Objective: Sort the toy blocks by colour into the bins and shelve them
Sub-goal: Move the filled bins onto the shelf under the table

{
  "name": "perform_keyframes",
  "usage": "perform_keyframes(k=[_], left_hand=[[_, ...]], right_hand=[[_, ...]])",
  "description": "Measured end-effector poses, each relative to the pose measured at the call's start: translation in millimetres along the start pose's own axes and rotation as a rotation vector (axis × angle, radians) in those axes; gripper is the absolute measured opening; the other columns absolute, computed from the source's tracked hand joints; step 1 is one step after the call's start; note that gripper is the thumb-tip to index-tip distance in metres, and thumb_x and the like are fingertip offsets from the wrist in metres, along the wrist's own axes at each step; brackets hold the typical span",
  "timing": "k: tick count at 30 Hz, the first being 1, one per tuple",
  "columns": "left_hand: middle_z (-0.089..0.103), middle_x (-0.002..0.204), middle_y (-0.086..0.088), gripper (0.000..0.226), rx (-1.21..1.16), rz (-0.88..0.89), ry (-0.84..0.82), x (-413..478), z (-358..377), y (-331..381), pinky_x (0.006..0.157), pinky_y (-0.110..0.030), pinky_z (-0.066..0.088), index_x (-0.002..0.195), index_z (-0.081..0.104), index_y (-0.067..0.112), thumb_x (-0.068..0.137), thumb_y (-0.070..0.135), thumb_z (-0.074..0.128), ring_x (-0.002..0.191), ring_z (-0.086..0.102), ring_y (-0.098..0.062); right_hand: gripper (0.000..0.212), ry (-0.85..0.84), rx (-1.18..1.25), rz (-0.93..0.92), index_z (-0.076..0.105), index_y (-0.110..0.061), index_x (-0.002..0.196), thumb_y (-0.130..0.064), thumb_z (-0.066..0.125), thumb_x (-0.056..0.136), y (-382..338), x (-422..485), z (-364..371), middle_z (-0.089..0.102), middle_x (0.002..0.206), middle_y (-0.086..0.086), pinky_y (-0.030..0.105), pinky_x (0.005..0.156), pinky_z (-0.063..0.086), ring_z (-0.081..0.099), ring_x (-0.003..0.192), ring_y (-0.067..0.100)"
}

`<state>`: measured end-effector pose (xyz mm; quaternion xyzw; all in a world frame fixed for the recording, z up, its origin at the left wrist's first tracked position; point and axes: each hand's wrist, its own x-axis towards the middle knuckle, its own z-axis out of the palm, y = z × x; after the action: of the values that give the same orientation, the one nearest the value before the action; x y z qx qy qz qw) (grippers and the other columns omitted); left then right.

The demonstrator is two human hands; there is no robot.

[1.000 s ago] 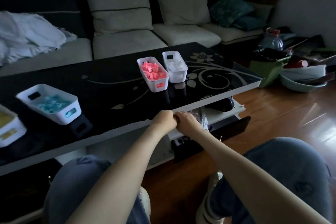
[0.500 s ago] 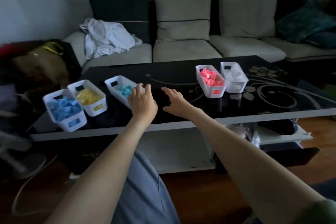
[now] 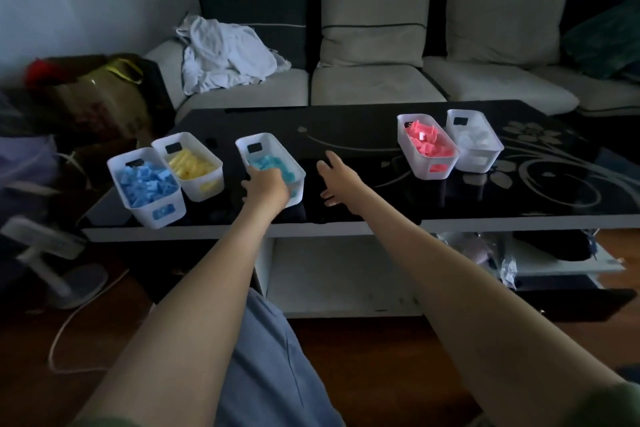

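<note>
we are reaching both arms forward over the black glass coffee table point(image 3: 363, 135). our left hand point(image 3: 268, 189) is gripping the near end of the white rectangular plastic bin of turquoise toy blocks point(image 3: 268, 146), with its fingers curling over the near rim. our right hand point(image 3: 337, 178) is hanging open just to the right of that bin, fingers straight and spread, holding nothing. we cannot tell whether it is touching the glass.

the bin is lying straight ahead of the left hand. its long axis is running away from us and leaning slightly left, with the far end pointing towards the grey sofa point(image 3: 374, 87). the right hand is sitting near the bin's right long wall but apart from it.

further left of the left hand, a bin of blue blocks point(image 3: 175, 206) and a bin of yellow blocks point(image 3: 214, 184) are sitting side by side. well to the right of the right hand, a bin of pink blocks point(image 3: 420, 168) and a bin of white blocks point(image 3: 478, 161) are standing together.

we are judging the sorting as done, since each bin is showing one colour, and shelving as the step in hand. the left hand is the nearer one and is holding the short end. the right hand is needing only a short move leftwards to take the opposite side before the bin is going down to the white lower shelf point(image 3: 339, 270) beneath our wrists.
</note>
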<state>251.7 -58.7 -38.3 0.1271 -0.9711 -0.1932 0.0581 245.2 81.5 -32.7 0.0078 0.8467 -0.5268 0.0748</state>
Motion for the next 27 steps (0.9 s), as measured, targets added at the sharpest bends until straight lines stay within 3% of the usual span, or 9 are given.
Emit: perform_keyframes(k=[3,5,8,10,14,17,20,23,27], left_hand=[[0.049,0.128,-0.016,0.032,-0.053,0.147,-0.103,-21.5,2.5,7.5,0.093,-0.035,0.042,0.116,0.058,0.008,0.09,0.027,0.059,0.111,0.051,-0.031],[0.048,0.125,-0.014,0.035,-0.118,0.2,-0.121,-41.9,7.3,14.1,0.086,-0.031,0.043,0.112,0.059,0.009,0.087,0.035,0.062,0.102,0.054,-0.026],[0.054,0.116,-0.011,0.039,-0.207,0.27,-0.138,-69.4,13.1,25.5,0.08,-0.028,0.045,0.101,0.063,0.009,0.082,0.043,0.066,0.094,0.058,-0.022],[0.054,0.114,-0.01,0.039,-0.378,0.274,-0.125,-88.2,14.6,32.8,0.083,-0.031,0.05,0.101,0.064,0.005,0.081,0.038,0.068,0.097,0.059,-0.023],[0.036,0.124,-0.007,0.045,-0.768,-0.04,0.121,-118.6,11.1,41.2,0.08,-0.03,0.046,0.124,0.041,0.012,0.086,0.025,0.062,0.101,0.053,-0.023],[0.041,0.131,-0.009,0.063,-0.974,-0.263,0.001,-135.6,21.5,44.0,0.074,-0.027,0.043,0.138,0.027,0.014,0.087,0.026,0.063,0.1,0.05,-0.019],[0.044,0.133,-0.007,0.071,-1.144,-0.395,-0.084,-156.2,33.1,56.3,0.077,-0.027,0.04,0.147,0.013,0.019,0.091,0.026,0.056,0.096,0.046,-0.015],[0.041,0.137,-0.005,0.076,-1.261,-0.462,-0.169,-176.9,44.0,71.8,0.085,-0.032,0.042,0.15,-0.011,0.026,0.098,0.021,0.043,0.104,0.049,-0.019],[0.046,0.136,-0.01,0.072,-1.211,-0.387,-0.211,-198.8,64.2,83.8,0.08,-0.038,0.048,0.149,-0.009,0.034,0.098,0.015,0.038,0.098,0.055,-0.021]], right_hand=[[0.051,-0.072,0.159,0.234,0.045,-0.012,0.127,-0.052,0.04,0.095,6.1,-10.4,-8.8,0.054,0.121,0.017,0.04,0.075,0.057,0.066,0.092,0.036],[0.049,-0.137,0.237,0.337,0.045,-0.009,0.115,-0.054,0.041,0.094,11.8,-20.5,-12.8,0.054,0.109,0.015,0.036,0.067,0.057,0.067,0.083,0.036],[0.03,-0.167,0.257,0.325,0.047,0.0,0.116,-0.024,0.045,0.099,19.8,-29.9,-13.6,0.057,0.085,0.018,0.029,0.043,0.054,0.063,0.047,0.028],[0.02,-0.174,0.218,0.262,0.052,0.002,0.114,-0.005,0.049,0.095,29.3,-35.0,-19.0,0.058,0.077,0.015,0.027,0.044,0.055,0.063,0.044,0.021],[0.021,-0.286,0.271,0.231,0.054,-0.006,0.108,0.005,0.046,0.093,45.1,-57.1,-48.6,0.06,0.096,0.009,0.024,0.055,0.058,0.063,0.079,0.019],[0.031,-0.375,0.235,0.296,0.05,-0.004,0.121,0.006,0.037,0.096,58.2,-71.5,-73.1,0.056,0.111,0.015,0.029,0.058,0.06,0.061,0.087,0.028],[0.034,-0.461,0.164,0.311,0.049,-0.008,0.125,0.004,0.033,0.098,69.2,-88.0,-93.2,0.06,0.102,0.014,0.03,0.059,0.059,0.061,0.085,0.028],[0.027,-0.538,0.092,0.368,0.052,-0.013,0.117,-0.003,0.034,0.1,82.6,-102.8,-105.5,0.063,0.098,0.015,0.029,0.054,0.058,0.069,0.07,0.027],[0.024,-0.575,0.005,0.497,0.054,-0.002,0.115,-0.015,0.04,0.101,108.1,-121.1,-115.1,0.071,0.083,0.015,0.028,0.054,0.058,0.07,0.065,0.025]])
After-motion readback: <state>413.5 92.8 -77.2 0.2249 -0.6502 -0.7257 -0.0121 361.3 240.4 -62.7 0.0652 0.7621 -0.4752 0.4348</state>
